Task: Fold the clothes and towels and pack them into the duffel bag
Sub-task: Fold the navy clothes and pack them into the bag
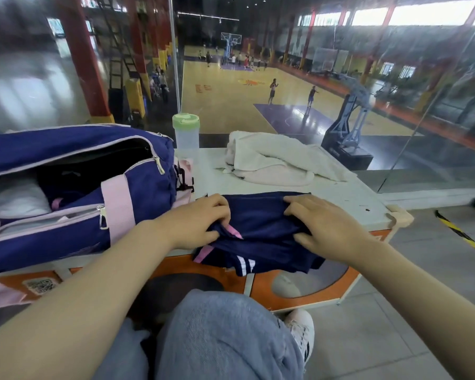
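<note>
A navy garment [261, 237] with pink and white stripes lies partly folded at the table's front edge, its lower part hanging over. My left hand [196, 222] pinches its left side with curled fingers. My right hand [324, 226] grips its right side, thumb under a fold. To the left sits the navy and pink duffel bag [74, 204], zipped open, with white and dark items inside. A cream towel [274, 160] lies bunched at the back of the table.
A clear bottle with a green lid [186, 134] stands behind the bag. The white table [348, 196] has an orange front and a padded right corner. A glass wall overlooks a basketball court. My knees in jeans are below the table.
</note>
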Demonstrator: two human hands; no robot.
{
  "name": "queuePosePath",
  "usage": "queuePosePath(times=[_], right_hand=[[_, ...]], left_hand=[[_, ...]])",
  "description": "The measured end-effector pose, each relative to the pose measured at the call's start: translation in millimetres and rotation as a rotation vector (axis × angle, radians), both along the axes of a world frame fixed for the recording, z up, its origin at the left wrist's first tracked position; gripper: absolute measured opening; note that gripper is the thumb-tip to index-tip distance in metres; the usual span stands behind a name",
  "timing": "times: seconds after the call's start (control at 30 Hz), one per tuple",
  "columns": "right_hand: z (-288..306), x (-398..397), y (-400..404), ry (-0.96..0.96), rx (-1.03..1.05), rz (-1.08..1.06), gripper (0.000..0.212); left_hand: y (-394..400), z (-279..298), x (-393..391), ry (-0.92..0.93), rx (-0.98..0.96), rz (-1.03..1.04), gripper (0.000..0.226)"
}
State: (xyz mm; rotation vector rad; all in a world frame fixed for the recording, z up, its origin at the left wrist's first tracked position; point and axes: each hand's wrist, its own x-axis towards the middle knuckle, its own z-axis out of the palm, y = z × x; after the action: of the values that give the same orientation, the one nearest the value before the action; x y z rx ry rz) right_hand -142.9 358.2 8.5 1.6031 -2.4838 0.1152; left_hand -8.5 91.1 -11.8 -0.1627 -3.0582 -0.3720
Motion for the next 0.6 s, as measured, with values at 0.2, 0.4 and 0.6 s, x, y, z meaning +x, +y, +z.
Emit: queuePosePath(times=[0.2, 0.4, 0.6], right_hand=[[-47, -2, 3, -0.049, 0.083, -0.044, 0.107], [-42, -23, -9, -0.001, 0.062, -0.007, 0.075], [-27, -48, -26, -0.142, -0.005, -0.002, 0.057]], left_hand=[[21, -6, 1, -0.110, -0.058, 0.051, 0.068], [27, -17, -9, -0.003, -0.221, 0.107, 0.088], [19, -12, -16, -0.092, -0.029, 0.121, 0.085]])
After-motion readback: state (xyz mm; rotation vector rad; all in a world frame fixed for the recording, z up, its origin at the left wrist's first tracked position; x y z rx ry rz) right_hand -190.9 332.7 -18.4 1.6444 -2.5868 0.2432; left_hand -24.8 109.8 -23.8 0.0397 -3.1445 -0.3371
